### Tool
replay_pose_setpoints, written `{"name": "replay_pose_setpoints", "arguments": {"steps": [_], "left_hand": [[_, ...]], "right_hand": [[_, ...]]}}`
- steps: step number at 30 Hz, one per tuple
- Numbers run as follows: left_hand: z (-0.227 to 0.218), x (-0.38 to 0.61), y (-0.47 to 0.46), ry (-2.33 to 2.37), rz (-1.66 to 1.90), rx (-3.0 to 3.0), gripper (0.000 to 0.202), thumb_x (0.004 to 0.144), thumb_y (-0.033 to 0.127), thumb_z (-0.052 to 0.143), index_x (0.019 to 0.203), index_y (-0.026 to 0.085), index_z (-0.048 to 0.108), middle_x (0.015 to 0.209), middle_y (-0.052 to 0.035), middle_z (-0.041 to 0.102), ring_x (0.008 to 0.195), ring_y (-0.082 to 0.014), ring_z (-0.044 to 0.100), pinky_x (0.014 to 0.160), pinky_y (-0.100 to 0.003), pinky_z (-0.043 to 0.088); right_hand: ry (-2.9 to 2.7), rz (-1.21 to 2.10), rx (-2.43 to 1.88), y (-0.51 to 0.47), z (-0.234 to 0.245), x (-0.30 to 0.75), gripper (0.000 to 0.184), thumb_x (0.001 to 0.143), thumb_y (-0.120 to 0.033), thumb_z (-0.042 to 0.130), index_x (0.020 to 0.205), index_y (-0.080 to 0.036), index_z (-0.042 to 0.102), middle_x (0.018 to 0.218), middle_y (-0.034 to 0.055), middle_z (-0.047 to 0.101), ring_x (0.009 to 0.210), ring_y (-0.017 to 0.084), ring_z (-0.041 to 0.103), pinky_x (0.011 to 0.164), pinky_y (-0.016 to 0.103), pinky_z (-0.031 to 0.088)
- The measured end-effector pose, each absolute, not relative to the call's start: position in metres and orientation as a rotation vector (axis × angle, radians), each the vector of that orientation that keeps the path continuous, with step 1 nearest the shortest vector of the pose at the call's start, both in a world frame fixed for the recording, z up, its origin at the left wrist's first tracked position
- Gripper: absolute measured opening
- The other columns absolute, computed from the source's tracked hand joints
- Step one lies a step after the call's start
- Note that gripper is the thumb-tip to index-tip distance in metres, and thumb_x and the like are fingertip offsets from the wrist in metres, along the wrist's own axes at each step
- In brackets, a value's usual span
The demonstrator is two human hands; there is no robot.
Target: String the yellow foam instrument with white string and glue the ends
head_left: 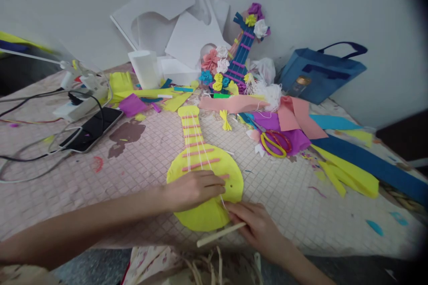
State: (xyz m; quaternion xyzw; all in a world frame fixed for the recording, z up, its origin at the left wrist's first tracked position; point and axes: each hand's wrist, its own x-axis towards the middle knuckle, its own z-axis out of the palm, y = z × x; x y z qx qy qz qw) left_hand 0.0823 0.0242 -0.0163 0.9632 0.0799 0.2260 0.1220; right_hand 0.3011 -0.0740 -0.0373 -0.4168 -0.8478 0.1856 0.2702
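A yellow paper-covered guitar shape lies on the table, its neck pointing away from me. Pink strips cross its neck and body, and white strings run lengthwise over them. My left hand rests on the body with fingers pressed together over the strings; its fingertips are partly hidden. From there a white string leads to my right hand, at the body's lower right edge. That hand is closed around a thin pale stick, which sticks out to the left, and its fingertips meet the string.
Behind stands a decorated blue guitar beside white cut-out boards. Scissors lie on purple paper at right, near a blue bag. A phone, cables and a power strip occupy the left.
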Motion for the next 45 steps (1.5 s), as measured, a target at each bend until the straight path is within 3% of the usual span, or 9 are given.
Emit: {"name": "replay_pose_setpoints", "arguments": {"steps": [4,10,13,17,23,27,35,41,45], "left_hand": [[-0.021,0.085,0.023,0.251,0.644,2.839,0.022,0.094,0.017,0.042,0.106,0.012,0.06,0.109,-0.01,0.067,0.101,-0.0198,0.06,0.09,-0.031,0.048],[-0.019,0.083,0.013,0.324,0.6,2.911,0.026,0.094,0.017,0.044,0.117,0.013,0.055,0.128,-0.0122,0.058,0.107,-0.0205,0.057,0.09,-0.034,0.047],[-0.016,0.084,0.0,0.333,0.584,2.89,0.028,0.094,0.025,0.046,0.118,0.012,0.055,0.124,-0.0118,0.06,0.108,-0.0223,0.056,0.092,-0.037,0.045],[-0.017,0.086,-0.016,0.446,0.502,2.781,0.044,0.086,0.037,0.058,0.12,0.011,0.052,0.125,-0.0134,0.059,0.111,-0.0274,0.053,0.095,-0.041,0.041],[-0.022,0.086,-0.022,0.569,0.48,2.72,0.05,0.081,0.038,0.062,0.122,0.013,0.05,0.132,-0.0161,0.052,0.119,-0.0311,0.047,0.094,-0.045,0.04],[-0.02,0.085,-0.02,0.544,0.505,2.667,0.056,0.079,0.038,0.064,0.124,0.011,0.047,0.125,-0.0168,0.056,0.117,-0.0306,0.048,0.092,-0.046,0.042],[-0.013,0.091,-0.002,0.506,0.507,2.639,0.015,0.089,0.011,0.047,0.096,0.015,0.06,0.096,-0.0078,0.063,0.098,-0.0202,0.057,0.084,-0.033,0.049],[-0.012,0.097,0.008,0.652,0.572,2.648,0.021,0.093,0.014,0.042,0.088,0.015,0.062,0.089,-0.0073,0.063,0.085,-0.0186,0.058,0.078,-0.033,0.048],[-0.013,0.098,0.01,0.701,0.529,2.75,0.024,0.095,0.017,0.04,0.084,0.014,0.061,0.084,-0.0072,0.062,0.081,-0.0186,0.056,0.078,-0.035,0.048]], "right_hand": [[-2.247,0.459,-1.195,-0.076,-0.039,0.309,0.023,0.091,-0.018,0.047,0.109,-0.017,0.06,0.088,0.0056,0.071,0.071,0.015,0.066,0.062,0.025,0.051],[-2.326,0.412,-1.144,-0.078,-0.041,0.316,0.027,0.091,-0.017,0.045,0.115,-0.015,0.057,0.085,0.0068,0.069,0.069,0.016,0.065,0.06,0.027,0.051],[-2.352,0.401,-1.147,-0.078,-0.043,0.316,0.029,0.091,-0.016,0.045,0.116,-0.015,0.057,0.084,0.007,0.069,0.07,0.016,0.065,0.059,0.028,0.051],[-2.352,0.373,-1.148,-0.078,-0.045,0.316,0.029,0.091,-0.016,0.044,0.117,-0.015,0.056,0.084,0.0076,0.068,0.07,0.016,0.065,0.06,0.027,0.051],[-2.368,0.312,-1.125,-0.078,-0.041,0.316,0.032,0.091,-0.015,0.044,0.121,-0.016,0.054,0.083,0.0065,0.067,0.069,0.014,0.063,0.058,0.025,0.049],[-2.394,0.347,-1.137,-0.079,-0.041,0.317,0.033,0.091,-0.017,0.044,0.122,-0.016,0.055,0.084,0.0066,0.067,0.07,0.014,0.063,0.059,0.024,0.049],[-2.212,0.615,-1.209,-0.076,-0.036,0.319,0.023,0.091,-0.021,0.048,0.109,-0.018,0.063,0.088,0.0064,0.071,0.073,0.014,0.065,0.066,0.024,0.051],[-1.909,0.817,-1.412,-0.067,-0.02,0.327,0.022,0.09,-0.028,0.05,0.096,-0.019,0.068,0.081,0.002,0.071,0.07,0.014,0.065,0.061,0.022,0.05],[-1.808,0.737,-1.479,-0.061,-0.016,0.335,0.022,0.09,-0.032,0.049,0.096,-0.019,0.067,0.081,0.0026,0.068,0.071,0.014,0.062,0.064,0.025,0.048]]}}
